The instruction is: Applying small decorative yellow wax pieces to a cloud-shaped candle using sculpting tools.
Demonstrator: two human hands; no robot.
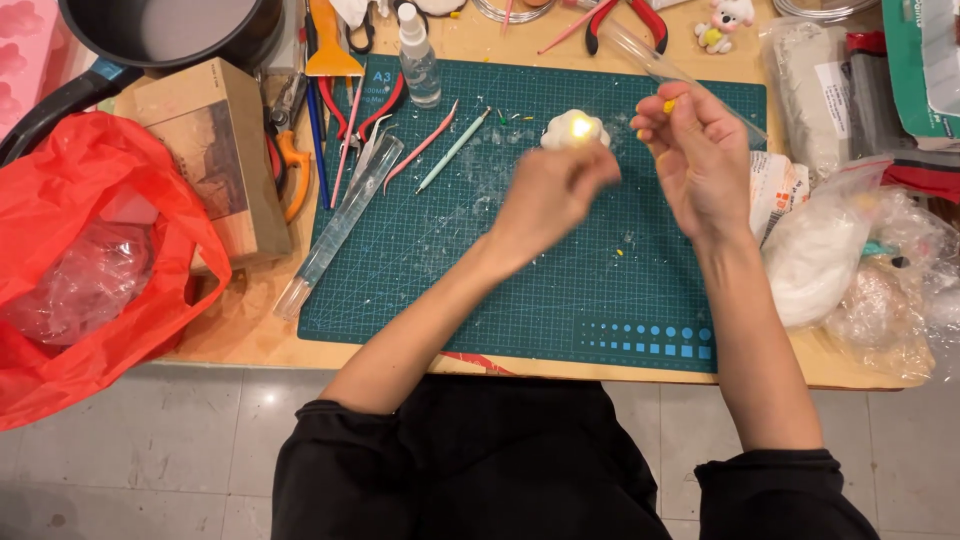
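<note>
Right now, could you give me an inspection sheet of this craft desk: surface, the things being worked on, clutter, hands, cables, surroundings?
Surface: wooden table with a green cutting mat, smeared with pale residue.
Job's things: white clay piece with a yellow spot, at the left hand's fingertips; small yellow bit pinched in the right hand.
Clutter: sculpting tools, clear roller, spray bottle, pliers, cardboard box, red bag, plastic bags, figurine, pan.
Hands: left hand blurred, closed on the clay; right hand raised, pinching.
Cables: nothing seen.
Surroundings: grey tiled floor; dark sleeves.
</note>
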